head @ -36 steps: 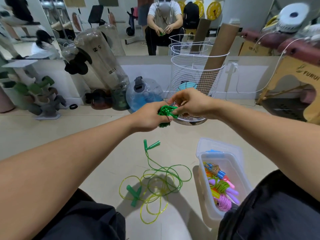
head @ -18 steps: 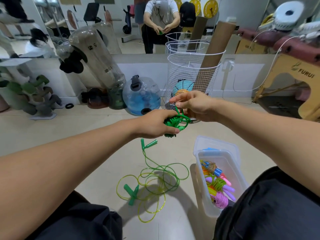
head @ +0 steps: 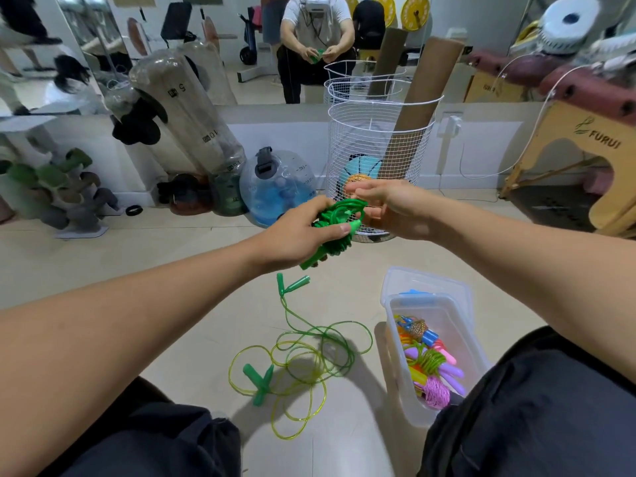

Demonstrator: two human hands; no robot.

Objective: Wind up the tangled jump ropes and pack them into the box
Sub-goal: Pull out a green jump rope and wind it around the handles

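My left hand (head: 303, 232) grips a wound-up dark green jump rope (head: 339, 218), its handles poking out below the fist. Just to its right, my right hand (head: 389, 208) has its fingers spread and touches the rope's top loop; whether it holds the loop I cannot tell. On the floor between my knees lie two tangled ropes (head: 309, 359), one dark green and one yellow-green, with green handles. A clear plastic box (head: 395, 339) at the right holds several wound ropes in purple, pink, orange and blue.
The box lid (head: 423, 280) lies behind the box. A white wire basket (head: 378, 139) with balls and a cardboard tube stands behind my hands. Water-filled bags, a dumbbell rack and a mirror line the far wall. A wooden bench stands at the right.
Both hands have dropped lower and slightly right with the green bundle. My right hand's fingers, pinched on the rope before, have spread apart.
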